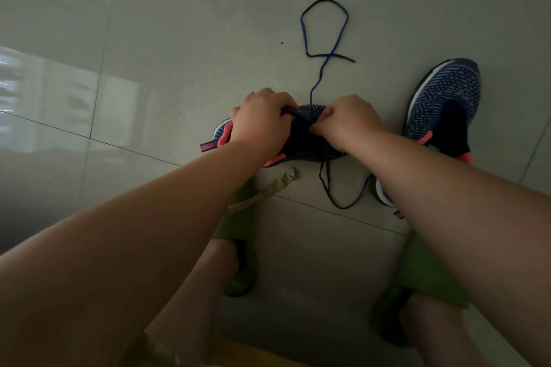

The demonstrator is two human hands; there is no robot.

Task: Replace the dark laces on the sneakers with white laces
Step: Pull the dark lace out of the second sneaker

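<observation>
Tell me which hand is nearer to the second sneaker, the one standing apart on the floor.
The right hand. It grips the middle sneaker just beside the second sneaker; the left hand holds the far side.

Near sneaker (301, 143) mostly covered by both hands; eyelets not visible. Left hand (262, 122) fingertips curl under, hidden. Right hand (348, 119) fingertips tucked in, can't tell what they pinch. Dark lace (323, 36) runs behind sneaker, where it joins is hidden. Second sneaker (447, 104) heel blocked by right forearm. Green slippers (238, 229) partly under arms. Both arms cut off by frame edges. Left floor reflection blurred.
</observation>
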